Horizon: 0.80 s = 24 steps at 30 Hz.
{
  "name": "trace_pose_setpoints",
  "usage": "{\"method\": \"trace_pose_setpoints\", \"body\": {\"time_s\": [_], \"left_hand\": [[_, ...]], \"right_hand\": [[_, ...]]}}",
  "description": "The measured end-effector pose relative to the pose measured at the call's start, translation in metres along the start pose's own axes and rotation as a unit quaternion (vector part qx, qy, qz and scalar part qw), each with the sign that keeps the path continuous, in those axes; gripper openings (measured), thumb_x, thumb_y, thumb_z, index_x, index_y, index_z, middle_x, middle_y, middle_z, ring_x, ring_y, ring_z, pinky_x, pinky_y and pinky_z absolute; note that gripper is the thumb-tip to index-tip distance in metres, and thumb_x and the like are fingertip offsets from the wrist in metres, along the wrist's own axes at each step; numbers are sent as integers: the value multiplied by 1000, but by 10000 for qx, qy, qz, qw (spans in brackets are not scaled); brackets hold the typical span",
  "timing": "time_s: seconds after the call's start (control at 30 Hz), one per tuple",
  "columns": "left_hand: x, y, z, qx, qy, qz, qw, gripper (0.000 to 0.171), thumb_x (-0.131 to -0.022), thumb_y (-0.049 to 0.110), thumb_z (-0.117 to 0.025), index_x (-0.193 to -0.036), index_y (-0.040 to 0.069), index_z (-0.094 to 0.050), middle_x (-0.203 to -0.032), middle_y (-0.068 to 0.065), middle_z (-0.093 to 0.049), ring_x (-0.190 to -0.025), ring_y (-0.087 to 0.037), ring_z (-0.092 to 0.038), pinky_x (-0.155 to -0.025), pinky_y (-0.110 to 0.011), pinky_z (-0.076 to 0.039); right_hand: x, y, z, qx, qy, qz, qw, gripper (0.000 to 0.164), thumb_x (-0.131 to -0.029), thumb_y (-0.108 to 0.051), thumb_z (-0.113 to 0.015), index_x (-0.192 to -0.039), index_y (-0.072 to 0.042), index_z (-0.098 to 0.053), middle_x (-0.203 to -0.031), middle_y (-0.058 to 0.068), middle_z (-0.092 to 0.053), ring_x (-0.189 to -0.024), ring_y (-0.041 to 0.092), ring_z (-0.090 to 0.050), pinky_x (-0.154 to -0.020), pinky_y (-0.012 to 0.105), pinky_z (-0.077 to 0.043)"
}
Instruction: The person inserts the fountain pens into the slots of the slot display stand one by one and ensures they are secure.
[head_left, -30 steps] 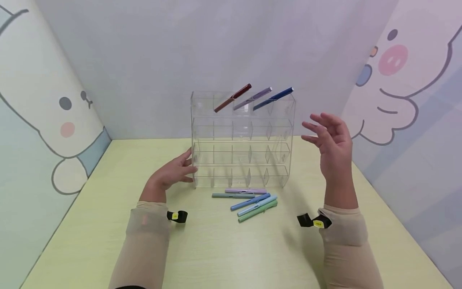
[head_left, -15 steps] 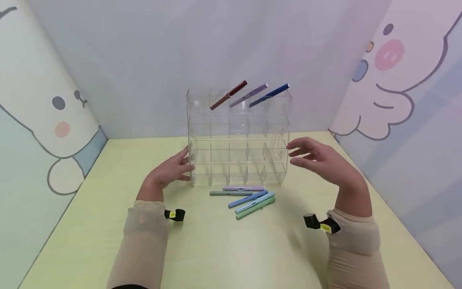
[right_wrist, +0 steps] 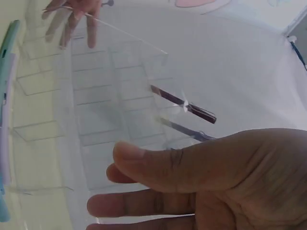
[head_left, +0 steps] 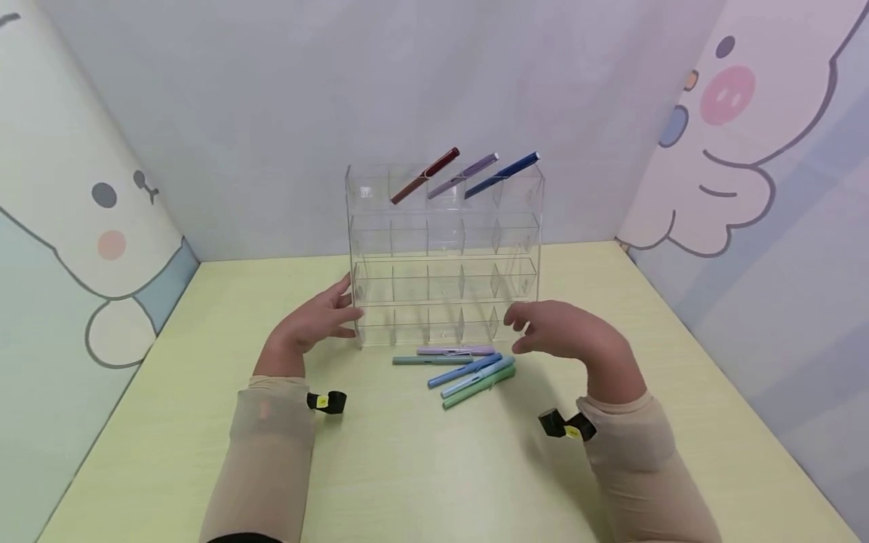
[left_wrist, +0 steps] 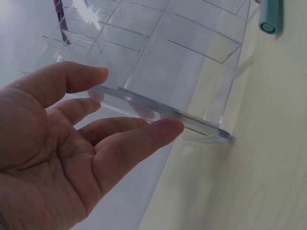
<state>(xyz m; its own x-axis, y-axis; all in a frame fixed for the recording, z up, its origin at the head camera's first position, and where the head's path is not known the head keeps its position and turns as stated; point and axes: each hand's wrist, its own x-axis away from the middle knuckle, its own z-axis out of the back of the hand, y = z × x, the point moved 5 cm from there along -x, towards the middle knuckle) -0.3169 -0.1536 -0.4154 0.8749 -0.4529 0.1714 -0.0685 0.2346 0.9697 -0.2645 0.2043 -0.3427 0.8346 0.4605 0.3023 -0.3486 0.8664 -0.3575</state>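
Note:
A clear acrylic rack (head_left: 444, 283) with tiers of small compartments stands upright on the table. My left hand (head_left: 314, 320) is at its left side, fingertips touching the side panel (left_wrist: 158, 109). My right hand (head_left: 566, 332) hovers before the rack's lower right corner, fingers loosely bent, nothing held. Left of it lie several capped pens: a lilac pen (head_left: 456, 350), a grey-green pen (head_left: 432, 360), a blue pen (head_left: 465, 370), a light blue pen (head_left: 477, 377) and a green pen (head_left: 479, 388). On the top tier lean a dark red pen (head_left: 425, 176), a purple pen (head_left: 464, 176) and a dark blue pen (head_left: 502, 176).
The pale yellow table (head_left: 407, 467) reaches back to a grey-white wall (head_left: 285, 136). Side panels with cartoon animals (head_left: 729, 94) flank it. The rack's lower tiers hold no pens.
My right hand has come down from beside the rack's upper right and swung inward toward the pens on the table. The left hand stays at the rack's side. The head view has shifted slightly.

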Motion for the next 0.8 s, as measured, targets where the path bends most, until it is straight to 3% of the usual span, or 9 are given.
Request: {"method": "trace_pose_setpoints", "body": {"time_s": [0.17, 0.37, 0.57, 0.8], "left_hand": [[2, 0, 0, 4, 3, 12, 10000, 78, -102, 16, -53, -152, 53, -6, -159, -14, -29, -134, -41, -46, -100, -55, -49], [2, 0, -1, 47, -30, -8, 10000, 79, -103, 14, -51, -154, 49, -3, -159, -16, -28, -134, -43, -45, -101, -55, -48], [3, 2, -2, 73, -40, -44, 10000, 79, -103, 12, -50, -154, 49, -3, -159, -15, -28, -135, -42, -45, -100, -55, -48], [3, 2, -2, 24, -18, -46, 10000, 79, -103, 12, -50, -154, 48, -2, -160, -15, -27, -135, -43, -43, -100, -54, -49]], "right_hand": [[-20, -5, -23, 761, -372, -209, 9962, 33, -88, -22, -72, -118, -9, -63, -115, 6, -66, -97, 21, -62, -83, 42, -52], [-39, -3, -44, 1117, -555, -317, 9917, 10, -83, -7, -69, -90, -8, -62, -85, 0, -57, -74, 17, -48, -66, 33, -42], [-49, 1, -53, 1269, -600, -362, 9894, 14, -79, -1, -69, -83, -12, -61, -80, -1, -56, -71, 17, -48, -64, 32, -42], [-54, 4, -60, 1283, -677, -326, 9889, 16, -82, -6, -74, -82, -11, -60, -79, -1, -56, -71, 18, -48, -65, 33, -43]]}}
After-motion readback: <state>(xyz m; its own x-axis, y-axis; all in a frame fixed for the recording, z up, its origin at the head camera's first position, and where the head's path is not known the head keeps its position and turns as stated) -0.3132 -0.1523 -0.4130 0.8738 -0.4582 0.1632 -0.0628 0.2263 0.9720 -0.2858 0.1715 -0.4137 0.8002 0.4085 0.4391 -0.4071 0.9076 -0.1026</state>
